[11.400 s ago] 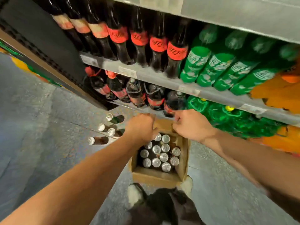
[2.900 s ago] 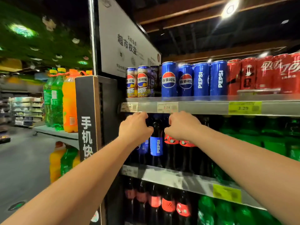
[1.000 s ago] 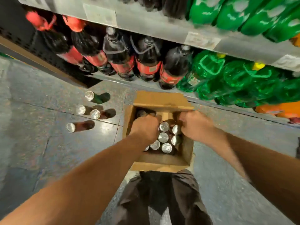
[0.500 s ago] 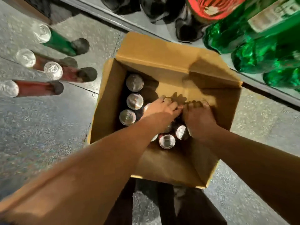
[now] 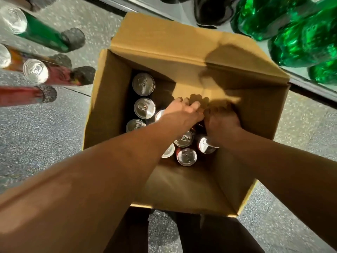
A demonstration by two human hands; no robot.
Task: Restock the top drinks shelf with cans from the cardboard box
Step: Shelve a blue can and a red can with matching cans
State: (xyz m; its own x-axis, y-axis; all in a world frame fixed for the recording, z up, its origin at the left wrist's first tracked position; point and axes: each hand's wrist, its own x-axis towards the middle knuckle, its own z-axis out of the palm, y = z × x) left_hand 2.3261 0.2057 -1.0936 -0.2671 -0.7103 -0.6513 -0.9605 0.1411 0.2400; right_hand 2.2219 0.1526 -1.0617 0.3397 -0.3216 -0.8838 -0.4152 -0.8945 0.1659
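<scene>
Fingers of my left hand and right hand curl down among the cans standing upright in the cardboard box; whether they grip one, my knuckles hide. Full cans should feel heavy, stiff and slick, so I would wrap the sidewall just under the rim. Loose cans stand on the floor beside the box, green bottles beyond.

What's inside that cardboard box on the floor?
Inside the cardboard box stand cans, silver tops up, with the left hand and right hand down among them. The hands cover the cans beneath, so any grip is hidden.
</scene>
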